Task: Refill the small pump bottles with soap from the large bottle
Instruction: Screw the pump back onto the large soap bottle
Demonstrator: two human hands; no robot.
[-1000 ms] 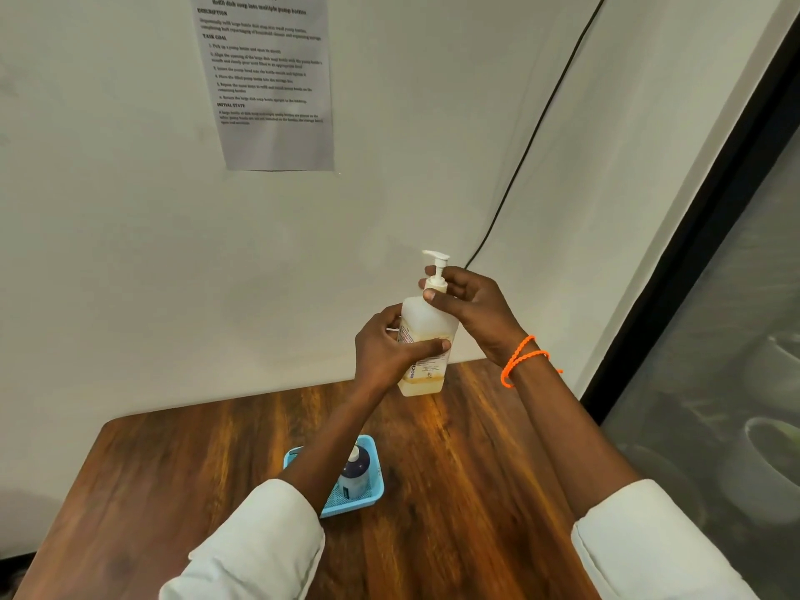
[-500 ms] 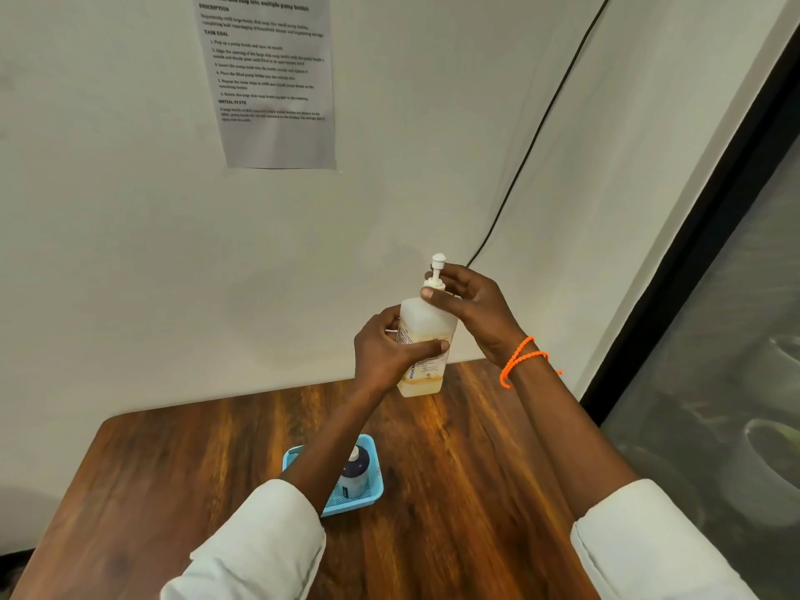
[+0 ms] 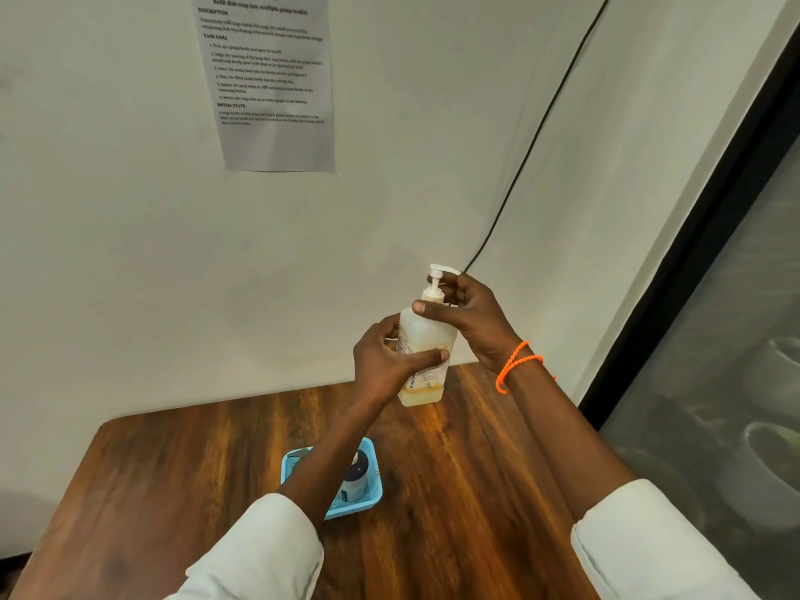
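Head view. A translucent pump bottle (image 3: 426, 352) is held upright above the far edge of the wooden desk (image 3: 467, 491), clear of its surface. The bottle carries a printed label on its front face and a shallow layer of yellowish soap at its base. A white pump head (image 3: 438, 279) sits at the top of the neck.

The left hand (image 3: 383, 363) grips the body of the bottle from the left side: the thumb lies across the label on the near face and the fingers curl around the far side. The right hand (image 3: 469, 316) is at the neck and pump: the thumb presses against the shoulder of the bottle just below the collar, and the fingers curl around the pump stem from behind. An orange cord bracelet (image 3: 515, 365) circles the right wrist. Both forearms emerge from white sleeves (image 3: 649, 543) at the lower edge.

A small blue mesh basket (image 3: 372, 491) rests on the desk, near its middle and well below the held bottle. A second small bottle (image 3: 357, 476) with a dark body stands inside it, partly hidden by the left forearm.

On the wall behind the desk hangs a printed instruction sheet (image 3: 270, 80); its small text is not legible. A black cable (image 3: 537, 132) runs diagonally down the wall toward the hands. A dark-framed glass panel (image 3: 714, 296) borders the right side.
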